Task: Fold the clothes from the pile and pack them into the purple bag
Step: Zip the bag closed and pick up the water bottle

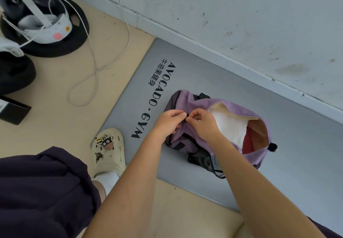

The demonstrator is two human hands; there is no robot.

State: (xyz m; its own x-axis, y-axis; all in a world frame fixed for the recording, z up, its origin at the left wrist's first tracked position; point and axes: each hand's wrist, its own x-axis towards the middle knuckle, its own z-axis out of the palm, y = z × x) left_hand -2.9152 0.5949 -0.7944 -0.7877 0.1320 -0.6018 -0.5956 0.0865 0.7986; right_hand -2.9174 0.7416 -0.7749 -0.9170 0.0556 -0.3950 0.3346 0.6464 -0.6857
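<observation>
The purple bag (219, 106) lies on its side on a grey gym mat (185, 74), its mouth gaping to the right. Folded white cloth (230, 128) and a red piece (247, 143) show inside it. My left hand (168, 124) grips the purple fabric at the bag's left end. Right beside it, my right hand (202, 124) pinches a small black zipper pull on the bag. The two hands nearly touch. A black pom-pom (272, 147) hangs at the opening's right edge. No loose pile of clothes is in view.
A grey wall (241, 15) runs close behind the mat. White cables (92, 74) loop over the beige floor at left, near black round cushions (55, 44) and a headset. My cream clog (108, 150) stands by the mat's corner. A black box (13, 110) lies far left.
</observation>
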